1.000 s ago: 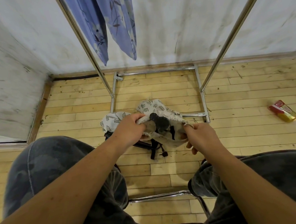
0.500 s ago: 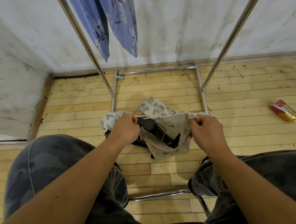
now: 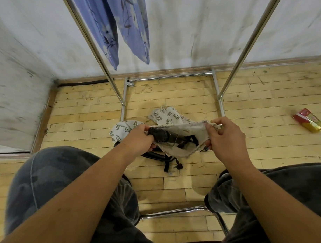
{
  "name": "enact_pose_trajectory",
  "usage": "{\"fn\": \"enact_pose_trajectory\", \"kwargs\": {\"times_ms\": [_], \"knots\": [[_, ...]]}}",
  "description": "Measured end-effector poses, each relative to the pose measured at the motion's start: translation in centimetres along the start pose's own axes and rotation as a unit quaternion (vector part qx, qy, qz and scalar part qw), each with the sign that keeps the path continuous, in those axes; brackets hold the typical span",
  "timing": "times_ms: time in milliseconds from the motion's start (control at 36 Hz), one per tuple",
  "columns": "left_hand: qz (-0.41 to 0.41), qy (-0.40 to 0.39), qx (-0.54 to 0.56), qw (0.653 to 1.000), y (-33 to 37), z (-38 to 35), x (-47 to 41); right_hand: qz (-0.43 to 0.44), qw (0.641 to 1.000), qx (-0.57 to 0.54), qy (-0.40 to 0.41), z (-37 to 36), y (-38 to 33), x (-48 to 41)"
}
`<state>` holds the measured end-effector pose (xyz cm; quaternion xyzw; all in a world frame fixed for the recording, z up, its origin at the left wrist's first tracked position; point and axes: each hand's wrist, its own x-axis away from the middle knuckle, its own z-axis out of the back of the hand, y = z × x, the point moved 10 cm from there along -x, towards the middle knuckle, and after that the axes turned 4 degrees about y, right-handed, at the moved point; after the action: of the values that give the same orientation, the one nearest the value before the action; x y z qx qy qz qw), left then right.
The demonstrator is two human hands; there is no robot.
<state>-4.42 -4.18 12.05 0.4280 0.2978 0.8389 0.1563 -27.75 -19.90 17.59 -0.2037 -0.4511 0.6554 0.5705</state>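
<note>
A small beige drawstring pouch is stretched between my hands above the floor, its mouth pulled wide. My left hand grips the pouch's left rim. My right hand pinches its right rim and cord. A black, rounded device with black straps lies inside the open mouth, partly sticking out on the left. Below the pouch, more black straps and a buckle rest on the floor.
Leaf-print white cloth lies on the wooden floor behind the pouch. A chrome clothes rack stands in front, with blue floral fabric hanging from it. A red and gold packet lies at the right. My knees flank a chrome chair frame.
The pouch, bunched between my hands a second ago, has been pulled open wider and flatter. My hands have moved apart, and the black device shows more plainly at the left of the mouth.
</note>
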Motion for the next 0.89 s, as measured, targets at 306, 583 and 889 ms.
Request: {"fn": "enact_pose_trajectory", "kwargs": {"times_ms": [306,583,889], "knots": [[-0.022,-0.049,0.063,0.997,0.7,-1.0,0.0,0.005,1.000,0.013,0.020,0.3,0.3,-0.3],[-0.050,-0.041,0.048,0.997,1.0,-0.9,0.1,0.026,0.999,0.042,0.003,0.1,-0.3,0.0],[-0.047,-0.049,-0.001,0.998,0.6,-1.1,0.2,0.022,1.000,0.021,0.002,-0.1,-0.5,-0.1]]}}
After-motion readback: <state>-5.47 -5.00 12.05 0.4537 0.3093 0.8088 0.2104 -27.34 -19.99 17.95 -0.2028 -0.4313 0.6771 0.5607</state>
